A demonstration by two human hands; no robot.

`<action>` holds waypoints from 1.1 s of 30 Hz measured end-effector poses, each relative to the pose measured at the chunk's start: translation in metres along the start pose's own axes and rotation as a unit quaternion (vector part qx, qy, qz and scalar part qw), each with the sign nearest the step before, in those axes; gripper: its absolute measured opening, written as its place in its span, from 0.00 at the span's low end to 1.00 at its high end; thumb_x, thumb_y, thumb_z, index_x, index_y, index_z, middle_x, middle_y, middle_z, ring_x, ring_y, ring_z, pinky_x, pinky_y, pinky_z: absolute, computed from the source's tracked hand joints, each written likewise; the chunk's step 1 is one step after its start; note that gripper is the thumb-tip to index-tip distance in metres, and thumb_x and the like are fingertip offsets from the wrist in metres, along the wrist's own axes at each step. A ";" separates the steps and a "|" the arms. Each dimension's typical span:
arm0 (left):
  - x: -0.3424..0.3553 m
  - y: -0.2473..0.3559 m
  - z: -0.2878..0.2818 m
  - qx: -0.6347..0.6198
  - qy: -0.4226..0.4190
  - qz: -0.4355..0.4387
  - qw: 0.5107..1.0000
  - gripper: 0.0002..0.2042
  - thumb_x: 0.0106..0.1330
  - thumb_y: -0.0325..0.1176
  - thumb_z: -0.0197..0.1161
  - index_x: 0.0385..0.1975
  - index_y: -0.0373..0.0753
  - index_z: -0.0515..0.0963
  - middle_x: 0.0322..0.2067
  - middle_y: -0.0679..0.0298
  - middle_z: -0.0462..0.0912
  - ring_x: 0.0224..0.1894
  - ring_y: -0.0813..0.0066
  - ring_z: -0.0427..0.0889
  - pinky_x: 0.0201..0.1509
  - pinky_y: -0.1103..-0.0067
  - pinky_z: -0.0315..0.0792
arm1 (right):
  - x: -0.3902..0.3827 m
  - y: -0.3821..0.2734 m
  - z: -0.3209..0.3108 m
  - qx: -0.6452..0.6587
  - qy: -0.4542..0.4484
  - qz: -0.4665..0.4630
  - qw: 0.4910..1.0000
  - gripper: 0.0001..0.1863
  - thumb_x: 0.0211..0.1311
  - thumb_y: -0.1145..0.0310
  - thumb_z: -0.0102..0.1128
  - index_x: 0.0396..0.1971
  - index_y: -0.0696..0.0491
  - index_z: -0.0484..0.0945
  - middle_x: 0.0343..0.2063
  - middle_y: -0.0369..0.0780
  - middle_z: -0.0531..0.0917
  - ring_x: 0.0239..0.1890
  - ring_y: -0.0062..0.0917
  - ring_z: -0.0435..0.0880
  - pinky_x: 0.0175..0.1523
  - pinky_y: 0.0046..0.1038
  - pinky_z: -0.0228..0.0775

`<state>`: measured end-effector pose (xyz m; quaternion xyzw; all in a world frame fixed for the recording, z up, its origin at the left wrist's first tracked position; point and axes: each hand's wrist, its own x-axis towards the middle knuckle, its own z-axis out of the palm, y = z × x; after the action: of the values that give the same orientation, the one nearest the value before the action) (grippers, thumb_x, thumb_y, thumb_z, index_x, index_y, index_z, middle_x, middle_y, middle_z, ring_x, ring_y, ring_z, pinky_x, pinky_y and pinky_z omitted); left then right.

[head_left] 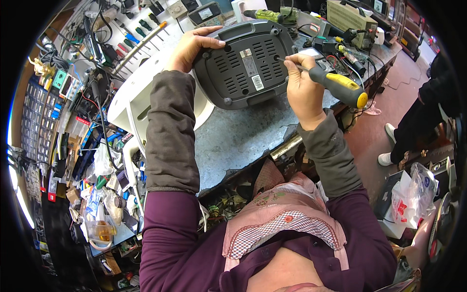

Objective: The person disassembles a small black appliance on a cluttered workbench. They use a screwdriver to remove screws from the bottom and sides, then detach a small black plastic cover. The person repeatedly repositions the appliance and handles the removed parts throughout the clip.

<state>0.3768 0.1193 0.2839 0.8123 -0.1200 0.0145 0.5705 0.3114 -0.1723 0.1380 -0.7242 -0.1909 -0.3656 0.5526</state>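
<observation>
A dark grey appliance base (232, 68) with vent slots, rubber feet and a label faces me, tilted up on the workbench. My left hand (192, 47) grips its upper left edge, thumb on the underside near a corner. In my right hand (304, 87) is a screwdriver (335, 82) with a thick black and yellow handle. Its shaft points left, and the tip meets the base at a hole near the right side. My right fingers are pinched around the front of the handle and the shaft. Whether a screw sits in that hole is hidden.
A white round-edged appliance part (127, 104) lies left of the base. Screwdrivers hang on a rack (141, 46) behind it. A green power drill (262, 15) and a beige power supply box (351, 22) stand at the back. Another person's legs (411, 129) show at right.
</observation>
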 end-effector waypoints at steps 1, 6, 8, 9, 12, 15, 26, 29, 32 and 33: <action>0.002 -0.002 0.000 0.006 0.002 0.002 1.000 0.34 0.59 0.26 0.78 0.71 0.38 0.85 0.55 0.56 0.94 0.51 0.68 0.93 0.64 0.76 0.83 | 0.000 0.002 0.007 0.089 0.054 -0.042 0.994 0.13 0.81 0.74 0.68 0.59 0.59 0.79 0.54 0.50 0.89 0.55 0.41 0.93 0.65 0.35 0.83; 0.008 -0.004 -0.005 -0.019 0.001 0.002 1.000 0.33 0.56 0.26 0.82 0.68 0.39 0.88 0.51 0.53 0.95 0.49 0.63 0.95 0.63 0.75 0.86 | 0.005 -0.004 0.011 0.024 0.064 -0.102 0.992 0.08 0.85 0.76 0.63 0.56 0.60 0.78 0.50 0.46 0.93 0.56 0.29 0.93 0.60 0.29 0.84; 0.008 -0.005 -0.005 -0.018 0.001 0.004 1.000 0.33 0.56 0.25 0.81 0.67 0.39 0.88 0.51 0.53 0.95 0.49 0.64 0.95 0.63 0.75 0.86 | 0.000 0.000 0.004 0.016 0.012 -0.022 1.000 0.08 0.85 0.77 0.61 0.57 0.59 0.77 0.50 0.46 0.92 0.57 0.29 0.92 0.61 0.29 0.83; 0.009 -0.006 -0.005 -0.019 0.000 -0.004 1.000 0.33 0.57 0.25 0.81 0.68 0.39 0.88 0.51 0.53 0.95 0.49 0.65 0.95 0.63 0.76 0.85 | 0.002 0.001 0.005 0.067 0.027 -0.055 0.996 0.07 0.85 0.78 0.61 0.56 0.59 0.77 0.48 0.45 0.92 0.55 0.29 0.93 0.58 0.29 0.83; 0.012 -0.006 -0.003 -0.019 -0.001 -0.012 1.000 0.34 0.58 0.26 0.81 0.69 0.41 0.87 0.50 0.55 0.95 0.48 0.67 0.95 0.62 0.76 0.85 | 0.010 -0.006 0.003 0.064 0.058 -0.150 0.985 0.12 0.80 0.83 0.62 0.57 0.60 0.75 0.49 0.49 0.91 0.55 0.38 0.95 0.59 0.35 0.87; 0.017 -0.012 -0.011 -0.003 -0.001 0.006 1.000 0.34 0.59 0.28 0.81 0.70 0.42 0.87 0.50 0.54 0.96 0.48 0.67 0.95 0.62 0.76 0.85 | 0.013 0.003 0.008 0.030 0.059 -0.132 0.989 0.11 0.79 0.74 0.69 0.53 0.58 0.78 0.45 0.47 0.89 0.45 0.41 0.93 0.53 0.35 0.84; 0.025 -0.016 -0.019 -0.034 -0.008 -0.019 0.999 0.34 0.58 0.28 0.82 0.70 0.39 0.86 0.49 0.55 0.95 0.46 0.69 0.95 0.59 0.77 0.85 | 0.009 0.007 0.013 0.025 0.048 -0.062 0.997 0.11 0.81 0.77 0.67 0.53 0.59 0.74 0.43 0.44 0.91 0.47 0.32 0.93 0.56 0.32 0.86; 0.021 -0.014 -0.014 -0.025 0.005 -0.025 0.999 0.35 0.57 0.28 0.82 0.70 0.39 0.86 0.49 0.56 0.95 0.46 0.69 0.94 0.59 0.76 0.84 | 0.015 0.013 0.017 0.094 0.066 -0.123 0.986 0.11 0.82 0.82 0.61 0.57 0.59 0.71 0.48 0.43 0.92 0.50 0.34 0.94 0.61 0.31 0.85; 0.022 -0.014 -0.015 -0.034 0.001 -0.030 0.999 0.35 0.57 0.27 0.82 0.70 0.38 0.86 0.49 0.55 0.95 0.47 0.68 0.94 0.60 0.77 0.84 | 0.021 0.012 0.016 0.025 0.090 -0.165 0.982 0.11 0.78 0.76 0.69 0.52 0.58 0.75 0.43 0.44 0.88 0.44 0.40 0.92 0.52 0.36 0.85; 0.024 -0.015 -0.016 -0.036 -0.001 -0.030 0.999 0.35 0.57 0.27 0.82 0.70 0.38 0.86 0.49 0.55 0.95 0.46 0.68 0.94 0.60 0.77 0.84 | 0.022 0.011 0.014 -0.017 0.096 -0.176 0.980 0.12 0.77 0.74 0.71 0.51 0.57 0.76 0.42 0.44 0.88 0.43 0.41 0.92 0.51 0.37 0.85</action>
<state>0.4047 0.1345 0.2792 0.7946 -0.0961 -0.0077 0.5994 0.3374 -0.1654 0.1455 -0.6504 -0.2552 -0.5280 0.4829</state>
